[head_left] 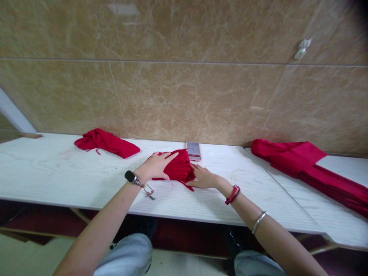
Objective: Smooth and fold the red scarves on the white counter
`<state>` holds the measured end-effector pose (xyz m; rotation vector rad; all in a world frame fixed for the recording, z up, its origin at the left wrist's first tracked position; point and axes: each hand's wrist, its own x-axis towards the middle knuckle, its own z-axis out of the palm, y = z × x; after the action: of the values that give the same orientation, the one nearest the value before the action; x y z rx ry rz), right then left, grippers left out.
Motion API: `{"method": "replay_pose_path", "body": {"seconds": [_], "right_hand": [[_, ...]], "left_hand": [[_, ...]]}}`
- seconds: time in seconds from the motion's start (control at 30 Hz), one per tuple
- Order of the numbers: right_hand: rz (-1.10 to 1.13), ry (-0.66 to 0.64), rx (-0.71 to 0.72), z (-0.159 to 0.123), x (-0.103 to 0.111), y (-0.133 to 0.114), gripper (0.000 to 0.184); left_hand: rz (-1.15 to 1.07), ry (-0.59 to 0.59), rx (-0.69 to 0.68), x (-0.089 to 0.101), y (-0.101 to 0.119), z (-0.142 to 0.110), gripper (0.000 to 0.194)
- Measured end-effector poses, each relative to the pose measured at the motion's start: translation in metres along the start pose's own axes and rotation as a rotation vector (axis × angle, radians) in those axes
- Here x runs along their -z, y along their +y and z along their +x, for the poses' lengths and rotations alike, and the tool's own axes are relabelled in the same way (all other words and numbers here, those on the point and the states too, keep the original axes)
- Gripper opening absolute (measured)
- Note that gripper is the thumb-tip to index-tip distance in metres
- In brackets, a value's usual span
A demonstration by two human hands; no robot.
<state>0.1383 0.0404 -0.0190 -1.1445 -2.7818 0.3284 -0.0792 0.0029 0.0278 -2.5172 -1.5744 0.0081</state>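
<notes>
A red cloth pouch [176, 166], gathered into folds and with a cord trailing at its right end, lies on the white table. My left hand [155, 165] rests flat over its left part, fingers spread. At the gathered right end, my right hand [204, 177] touches the cloth with its fingers stretched out and the thumb apart. Some of the right fingertips are hard to make out against the dark folds. Just behind the pouch lies a phone [194, 150] with its screen lit.
To the left, another red cloth piece [106, 143] with a loose cord lies near the wall. A long stack of folded red cloth [313, 165] stretches along the right side. The tiled wall [184, 99] borders the back of the white table [71, 180].
</notes>
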Motion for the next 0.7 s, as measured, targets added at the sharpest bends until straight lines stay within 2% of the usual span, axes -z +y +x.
{"method": "replay_pose_path", "body": {"seconds": [0.1,0.2,0.33,0.5,0.7], "right_hand": [[-0.064,-0.109,-0.052,-0.004,-0.001,-0.004,0.07],[-0.104,-0.13,-0.032,-0.007,0.001,-0.006,0.059],[-0.095,-0.105,-0.034,-0.008,-0.001,-0.008,0.056],[-0.076,-0.02,-0.045,-0.008,-0.013,-0.015,0.068],[-0.149,-0.026,-0.018,-0.01,-0.02,-0.013,0.057]], "left_hand": [[0.007,-0.018,-0.007,0.003,0.003,-0.002,0.101],[-0.008,0.021,-0.018,0.004,0.003,-0.002,0.091],[-0.023,0.057,-0.04,0.003,-0.002,-0.003,0.087],[-0.026,0.062,-0.02,0.004,-0.008,-0.005,0.086],[-0.043,0.064,-0.001,0.008,-0.021,-0.011,0.08]]}}
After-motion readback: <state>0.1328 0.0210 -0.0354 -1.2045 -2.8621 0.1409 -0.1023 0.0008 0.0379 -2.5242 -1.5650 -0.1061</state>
